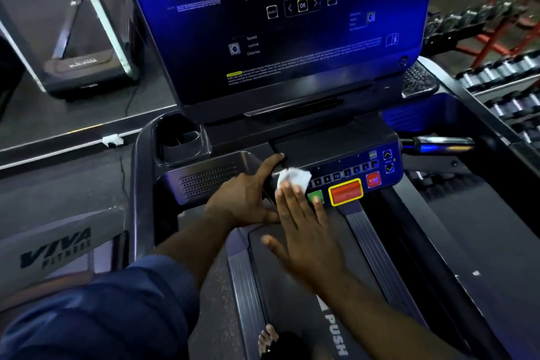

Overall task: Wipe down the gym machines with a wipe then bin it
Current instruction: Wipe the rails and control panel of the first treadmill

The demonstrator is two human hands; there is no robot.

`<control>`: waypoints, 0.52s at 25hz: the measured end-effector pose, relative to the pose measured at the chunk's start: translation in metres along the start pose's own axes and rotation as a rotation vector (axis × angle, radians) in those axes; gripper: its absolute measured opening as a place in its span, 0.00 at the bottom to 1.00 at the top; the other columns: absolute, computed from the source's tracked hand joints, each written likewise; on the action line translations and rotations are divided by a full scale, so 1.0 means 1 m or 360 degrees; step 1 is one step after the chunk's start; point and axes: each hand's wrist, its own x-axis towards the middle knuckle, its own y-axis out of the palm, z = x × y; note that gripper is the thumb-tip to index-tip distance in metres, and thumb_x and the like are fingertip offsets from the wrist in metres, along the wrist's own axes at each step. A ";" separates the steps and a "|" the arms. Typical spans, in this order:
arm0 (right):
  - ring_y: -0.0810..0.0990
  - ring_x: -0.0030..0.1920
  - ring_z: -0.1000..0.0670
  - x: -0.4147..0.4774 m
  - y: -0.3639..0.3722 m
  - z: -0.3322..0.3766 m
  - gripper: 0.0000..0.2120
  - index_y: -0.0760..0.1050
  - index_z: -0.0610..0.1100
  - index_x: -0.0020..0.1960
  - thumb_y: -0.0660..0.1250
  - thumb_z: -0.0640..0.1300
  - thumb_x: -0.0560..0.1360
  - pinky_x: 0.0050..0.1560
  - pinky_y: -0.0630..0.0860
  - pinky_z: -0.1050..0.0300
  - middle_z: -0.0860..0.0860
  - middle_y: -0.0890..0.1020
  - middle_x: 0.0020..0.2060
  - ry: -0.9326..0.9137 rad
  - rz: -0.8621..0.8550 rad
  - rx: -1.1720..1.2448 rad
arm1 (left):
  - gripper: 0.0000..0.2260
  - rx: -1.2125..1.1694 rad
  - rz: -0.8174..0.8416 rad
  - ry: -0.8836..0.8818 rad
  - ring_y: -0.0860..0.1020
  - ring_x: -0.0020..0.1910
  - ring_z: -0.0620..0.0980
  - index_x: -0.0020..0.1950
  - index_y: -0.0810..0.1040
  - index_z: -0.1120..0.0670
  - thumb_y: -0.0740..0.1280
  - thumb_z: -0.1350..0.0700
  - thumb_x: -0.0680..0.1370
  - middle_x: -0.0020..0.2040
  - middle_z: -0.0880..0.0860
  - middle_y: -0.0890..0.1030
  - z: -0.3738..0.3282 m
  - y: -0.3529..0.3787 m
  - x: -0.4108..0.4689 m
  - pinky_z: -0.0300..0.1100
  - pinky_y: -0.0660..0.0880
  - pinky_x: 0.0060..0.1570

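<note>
I stand on a treadmill whose button panel (pixel 355 172) sits below a large blue-lit screen (pixel 280 23). A small white wipe (pixel 295 177) lies on the left part of the panel. My right hand (pixel 304 231) presses it flat with straight fingers. My left hand (pixel 248 199) rests on the panel's left front corner, its fingers bent over the top edge beside the wipe. A green button (pixel 317 197), a red yellow-rimmed button (pixel 346 192) and a red stop button (pixel 373 180) sit just right of my fingertips.
A cup holder (pixel 182 140) sits at the console's left, a perforated speaker grille (pixel 209 180) below it. Another treadmill (pixel 84 64) stands at the far left. Racks of dumbbells (pixel 502 73) fill the right side. The belt (pixel 292 301) runs beneath my arms.
</note>
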 end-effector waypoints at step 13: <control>0.43 0.84 0.47 -0.031 0.011 -0.021 0.42 0.42 0.42 0.85 0.47 0.70 0.83 0.81 0.44 0.41 0.48 0.39 0.84 0.0167 0.0011 -0.0060 | 0.60 0.0014 0.0051 -0.0087 0.85 0.50 0.60 0.80 0.39 0.29 0.79 0.28 0.61 0.49 0.57 0.86 -0.002 0.000 -0.002 0.57 0.82 0.56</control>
